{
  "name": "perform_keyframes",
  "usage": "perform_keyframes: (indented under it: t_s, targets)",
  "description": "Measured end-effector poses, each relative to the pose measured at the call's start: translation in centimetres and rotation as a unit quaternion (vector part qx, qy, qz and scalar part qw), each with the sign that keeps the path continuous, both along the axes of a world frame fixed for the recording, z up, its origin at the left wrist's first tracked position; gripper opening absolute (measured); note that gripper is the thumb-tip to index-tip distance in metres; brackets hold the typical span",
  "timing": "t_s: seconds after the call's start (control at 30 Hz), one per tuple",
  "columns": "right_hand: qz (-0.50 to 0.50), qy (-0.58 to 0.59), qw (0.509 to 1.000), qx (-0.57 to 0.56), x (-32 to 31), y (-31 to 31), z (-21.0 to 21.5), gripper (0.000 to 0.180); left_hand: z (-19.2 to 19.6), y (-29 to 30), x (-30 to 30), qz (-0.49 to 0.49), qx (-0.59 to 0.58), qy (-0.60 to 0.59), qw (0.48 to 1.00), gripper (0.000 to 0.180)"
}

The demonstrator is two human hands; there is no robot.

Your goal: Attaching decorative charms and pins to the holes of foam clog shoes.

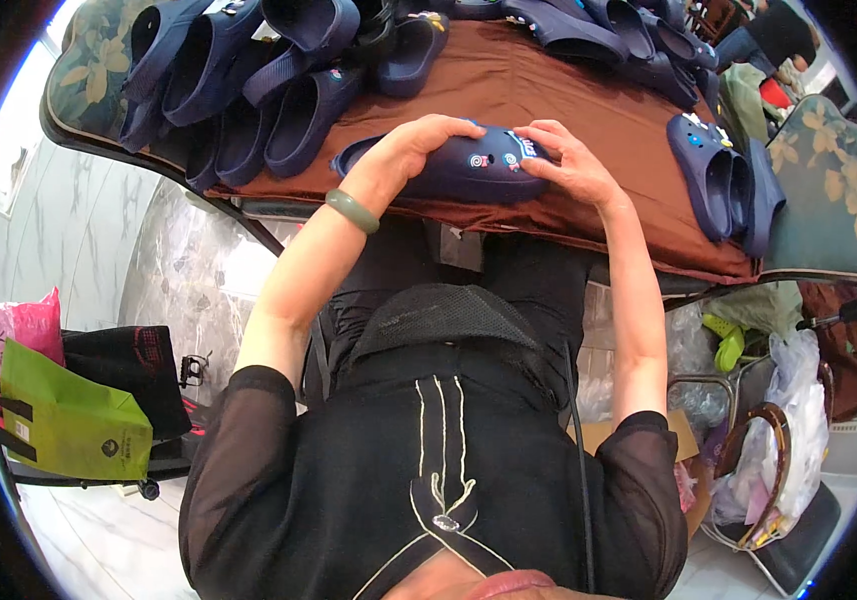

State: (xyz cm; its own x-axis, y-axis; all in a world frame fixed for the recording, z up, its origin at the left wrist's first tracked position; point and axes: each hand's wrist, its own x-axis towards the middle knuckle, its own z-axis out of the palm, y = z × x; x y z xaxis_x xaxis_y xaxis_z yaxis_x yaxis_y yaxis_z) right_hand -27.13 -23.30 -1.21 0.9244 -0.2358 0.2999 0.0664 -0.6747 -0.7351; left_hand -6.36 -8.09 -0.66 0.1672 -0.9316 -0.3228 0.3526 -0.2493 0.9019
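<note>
A navy blue clog [484, 178] with small round and lettered charms on its top lies sideways at the near edge of the table, between my two hands. My left hand [417, 148] grips it from the left, its fingers over the far side. On the right, my right hand [577, 165] closes on the other end, thumb and fingers around the charm-covered toe. Under both palms, parts of the clog are hidden.
Many navy clogs [314, 120] pile up at the table's left, more clogs [589, 35] at the far right. A pair [709, 175] stands near the right edge of the brown cloth [509, 75]. Bags [74, 410] sit low at left; a chair with plastic bags [774, 450] is at right.
</note>
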Motion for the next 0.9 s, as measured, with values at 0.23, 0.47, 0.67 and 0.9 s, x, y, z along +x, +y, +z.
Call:
perform_keyframes:
  t_s: [0.23, 0.47, 0.67, 0.9]
  targets:
    - [-0.026, -0.059, 0.972, -0.227, 1.5, 0.4, -0.5, 0.028, -1.1, 1.4, -1.1, -0.021, -0.091, -0.01, 0.996, 0.026]
    - [-0.132, -0.152, 0.961, -0.19, 3.1, 1.9, -2.2, 0.019, -1.4, 3.0, -3.0, 0.03, -0.131, -0.027, 0.991, 0.024]
    - [-0.195, -0.149, 0.96, -0.134, 3.9, 2.8, -2.4, 0.024, -2.3, 2.7, -2.4, 0.034, -0.158, -0.029, 0.986, 0.024]
    - [-0.247, -0.167, 0.92, 0.253, 4.8, -0.1, -2.9, 0.038, -2.5, 3.5, -3.6, 0.017, -0.164, 0.002, 0.986, 0.026]
